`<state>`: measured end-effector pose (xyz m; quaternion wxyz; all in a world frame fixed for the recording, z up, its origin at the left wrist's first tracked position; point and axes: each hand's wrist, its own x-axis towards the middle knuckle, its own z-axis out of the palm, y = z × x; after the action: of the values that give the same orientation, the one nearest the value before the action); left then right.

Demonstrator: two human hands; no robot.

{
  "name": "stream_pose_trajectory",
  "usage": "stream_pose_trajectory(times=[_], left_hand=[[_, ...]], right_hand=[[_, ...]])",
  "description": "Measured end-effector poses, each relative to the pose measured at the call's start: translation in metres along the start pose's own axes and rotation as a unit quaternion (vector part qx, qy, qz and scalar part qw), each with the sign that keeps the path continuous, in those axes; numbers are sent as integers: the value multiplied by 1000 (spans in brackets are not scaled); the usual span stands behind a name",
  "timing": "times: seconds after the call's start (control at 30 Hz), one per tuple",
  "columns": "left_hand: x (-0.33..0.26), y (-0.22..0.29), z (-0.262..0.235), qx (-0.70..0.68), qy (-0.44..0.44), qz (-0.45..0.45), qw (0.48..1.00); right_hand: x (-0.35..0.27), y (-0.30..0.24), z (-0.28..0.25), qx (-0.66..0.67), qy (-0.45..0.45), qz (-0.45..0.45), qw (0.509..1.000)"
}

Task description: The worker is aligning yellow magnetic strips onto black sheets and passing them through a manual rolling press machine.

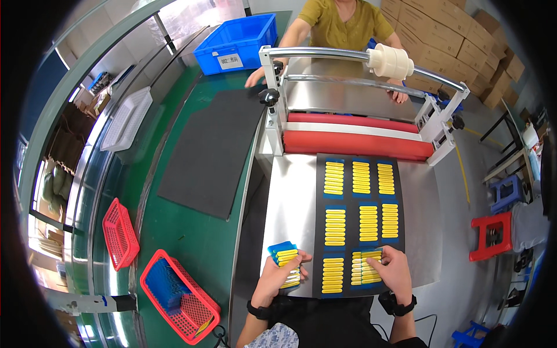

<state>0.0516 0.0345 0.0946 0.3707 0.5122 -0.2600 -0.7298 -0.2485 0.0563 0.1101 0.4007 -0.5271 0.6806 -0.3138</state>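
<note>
My left hand is closed around a small bunch of blue cards with yellow strips, held beside the left edge of a black sheet. With thumb and fingers, my right hand grips a blue card with yellow strips at the sheet's near right part. That card partly overlaps another strip-covered area beneath it; whether it touches the sheet I cannot tell. Rows of similar yellow-striped cards lie on the sheet. The sheet rests on a metal table, its far edge close to a red roller.
A roller frame spans the table; another person's hand is behind it. On the green bench lie black sheets, a blue bin, and a red basket with blue pieces. A red stool stands right.
</note>
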Motion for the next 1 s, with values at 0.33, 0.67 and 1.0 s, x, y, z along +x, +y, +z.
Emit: stream_pose_trajectory(times=[0.33,0.67,1.0], left_hand=[[35,-17,32,-13,3,31,999],[65,-36,69,-8,19,46,999],[67,-33,62,2,18,51,999]], right_hand=[[17,18,-24,-68,27,-10,997],[39,64,-60,-60,-7,25,998],[34,57,-66,-149,-26,38,988]])
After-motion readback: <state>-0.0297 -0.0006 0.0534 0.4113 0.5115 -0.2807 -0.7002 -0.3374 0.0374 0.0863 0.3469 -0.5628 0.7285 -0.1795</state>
